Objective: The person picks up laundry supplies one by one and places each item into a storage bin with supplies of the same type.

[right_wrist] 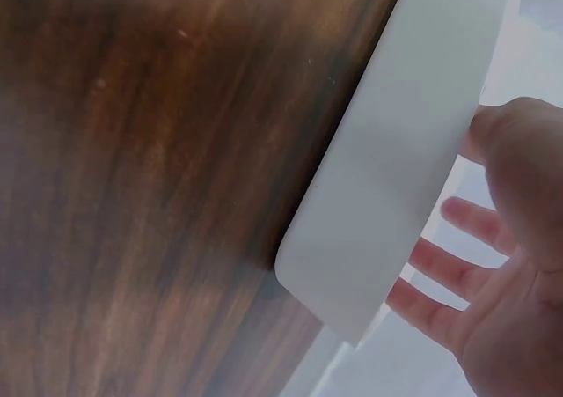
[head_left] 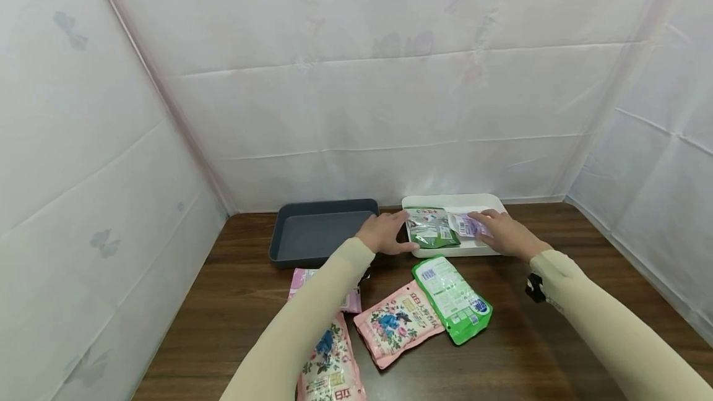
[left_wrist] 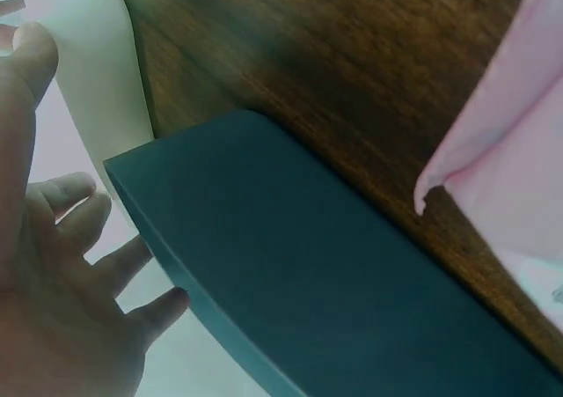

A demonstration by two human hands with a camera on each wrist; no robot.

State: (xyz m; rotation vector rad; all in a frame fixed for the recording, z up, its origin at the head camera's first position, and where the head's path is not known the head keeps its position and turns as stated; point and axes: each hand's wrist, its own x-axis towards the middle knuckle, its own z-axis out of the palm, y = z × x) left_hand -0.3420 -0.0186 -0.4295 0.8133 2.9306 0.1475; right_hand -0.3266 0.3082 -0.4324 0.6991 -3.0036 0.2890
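In the head view a white tray (head_left: 455, 252) stands at the back of the table, with a green-and-white pouch (head_left: 431, 228) and a purple-and-white packet (head_left: 463, 225) lying inside. My left hand (head_left: 384, 234) is at the tray's left end, its thumb and fingers spread beside the green-and-white pouch. Over the tray's right part, my right hand (head_left: 507, 235) has its fingertips at the purple-and-white packet. In the right wrist view the fingers (right_wrist: 449, 269) are spread apart behind the tray wall. The left wrist view shows loosely extended fingers (left_wrist: 123, 265) beside a dark grey tray (left_wrist: 255, 230).
Left of the white tray sits the dark grey tray (head_left: 320, 234). Nearer on the wooden table lie a green pouch (head_left: 453, 299), a pink floral pouch (head_left: 398, 323), another pink floral pouch (head_left: 334, 364) and a pink-purple packet (head_left: 351, 302), partly hidden by my left arm. White sheeting (head_left: 356, 110) surrounds the table.
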